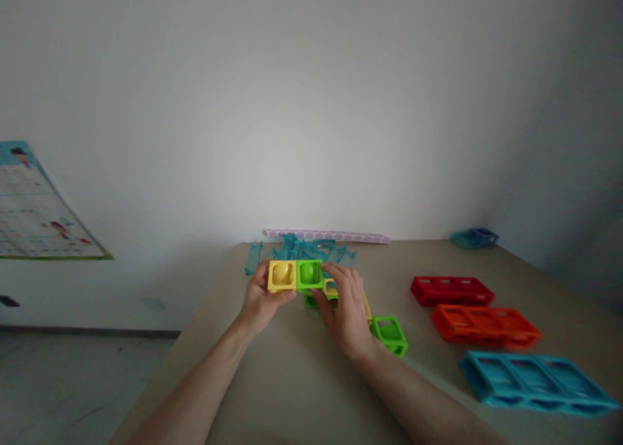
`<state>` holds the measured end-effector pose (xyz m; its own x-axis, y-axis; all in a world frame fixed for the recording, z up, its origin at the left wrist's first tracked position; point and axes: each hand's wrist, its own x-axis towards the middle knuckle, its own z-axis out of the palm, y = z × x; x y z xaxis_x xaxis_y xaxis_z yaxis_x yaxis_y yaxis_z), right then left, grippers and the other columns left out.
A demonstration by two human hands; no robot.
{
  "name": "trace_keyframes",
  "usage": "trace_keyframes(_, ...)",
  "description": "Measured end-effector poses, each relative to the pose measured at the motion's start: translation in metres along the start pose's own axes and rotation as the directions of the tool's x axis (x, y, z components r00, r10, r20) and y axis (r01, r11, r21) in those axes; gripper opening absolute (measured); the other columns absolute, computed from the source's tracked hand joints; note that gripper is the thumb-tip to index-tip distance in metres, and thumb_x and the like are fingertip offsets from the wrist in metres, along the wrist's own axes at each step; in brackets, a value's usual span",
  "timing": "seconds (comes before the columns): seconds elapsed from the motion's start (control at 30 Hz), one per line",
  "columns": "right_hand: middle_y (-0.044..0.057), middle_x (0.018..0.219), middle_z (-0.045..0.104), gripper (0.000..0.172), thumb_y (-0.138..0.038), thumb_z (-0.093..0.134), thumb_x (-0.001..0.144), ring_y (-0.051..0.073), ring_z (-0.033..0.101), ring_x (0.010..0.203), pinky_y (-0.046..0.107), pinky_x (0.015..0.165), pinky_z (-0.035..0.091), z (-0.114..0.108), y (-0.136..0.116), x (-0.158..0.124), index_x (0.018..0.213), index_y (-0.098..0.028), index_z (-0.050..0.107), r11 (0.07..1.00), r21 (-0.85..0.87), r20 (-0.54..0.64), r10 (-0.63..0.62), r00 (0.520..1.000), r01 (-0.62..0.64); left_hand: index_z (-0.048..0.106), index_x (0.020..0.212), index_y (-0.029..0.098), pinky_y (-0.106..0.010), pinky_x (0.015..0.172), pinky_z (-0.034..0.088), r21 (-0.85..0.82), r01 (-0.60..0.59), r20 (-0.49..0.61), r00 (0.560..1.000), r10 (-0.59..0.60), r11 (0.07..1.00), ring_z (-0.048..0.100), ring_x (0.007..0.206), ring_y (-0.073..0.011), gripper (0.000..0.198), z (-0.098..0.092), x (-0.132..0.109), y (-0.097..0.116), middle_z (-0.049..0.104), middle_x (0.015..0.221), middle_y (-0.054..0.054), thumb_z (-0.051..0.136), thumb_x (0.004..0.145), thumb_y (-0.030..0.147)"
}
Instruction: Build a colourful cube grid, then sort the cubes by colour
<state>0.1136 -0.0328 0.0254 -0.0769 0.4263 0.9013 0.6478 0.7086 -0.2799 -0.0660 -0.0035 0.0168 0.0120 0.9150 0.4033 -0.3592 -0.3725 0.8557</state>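
Note:
My left hand (260,299) grips a yellow hollow plastic block (282,276) by its left side, thumb below. Flush against that block sits a green hollow block (310,274), pinched at its right side by the fingers and thumb of my right hand (344,305). The pair is held up above the table, with rounded hollows facing me. Behind and beside my right hand lie more yellow and green blocks, partly hidden by it. One green block (389,335) shows just right of my right wrist.
On the right lie three-cell block rows: red (452,291), orange (484,325) and blue (538,380). Clear blue track pieces (296,247) are heaped at the back, before a purple patterned strip (326,236). Dark blue pieces (481,237) sit in the far right corner of the table (272,393).

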Motion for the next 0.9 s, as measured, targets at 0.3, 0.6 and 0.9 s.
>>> trace_keyframes(0.3, 0.009, 0.102, 0.068, 0.029, -0.019, 0.047, 0.094, 0.022, 0.064, 0.095, 0.036, 0.080, 0.051, 0.002, 0.006, -0.005, 0.123, -0.023, 0.053, 0.986, 0.067, -0.035, 0.153, 0.988, -0.150, 0.066, 0.100, 0.019, -0.036, 0.079, 0.053, -0.135, 0.116, 0.143, 0.985, -0.097, 0.984, 0.065, 0.084, -0.0209, 0.052, -0.002, -0.001, 0.002, 0.070, 0.094, -0.006, 0.087, 0.054, 0.031)
trace_keyframes(0.6, 0.006, 0.097, 0.070, 0.027, -0.017, 0.042, 0.095, 0.019, 0.068, 0.084, 0.029, 0.071, 0.053, -0.003, 0.016, -0.003, 0.118, -0.022, 0.055, 0.922, 0.205, -0.144, 0.360, 0.922, -0.328, 0.071, 0.091, 0.017, -0.029, 0.059, 0.050, -0.112, 0.134, -0.123, 0.981, -0.147, 0.985, 0.061, 0.066, -0.0178, 0.034, -0.016, 0.012, 0.003, 0.070, 0.082, -0.005, 0.069, 0.068, 0.042)
trace_keyframes(0.9, 0.005, 0.092, 0.067, 0.023, -0.019, 0.042, 0.094, 0.017, 0.064, 0.080, 0.026, 0.070, 0.047, -0.002, 0.012, -0.004, 0.113, -0.022, 0.056, 0.901, 0.219, -0.082, 0.400, 0.913, -0.375, 0.061, 0.059, 0.015, -0.024, 0.048, 0.027, 0.873, 0.104, 0.063, 0.944, -0.323, 0.476, 0.050, 0.052, -0.0145, 0.026, -0.031, 0.012, -0.003, 0.053, 0.052, 0.000, 0.058, 0.077, 0.035)
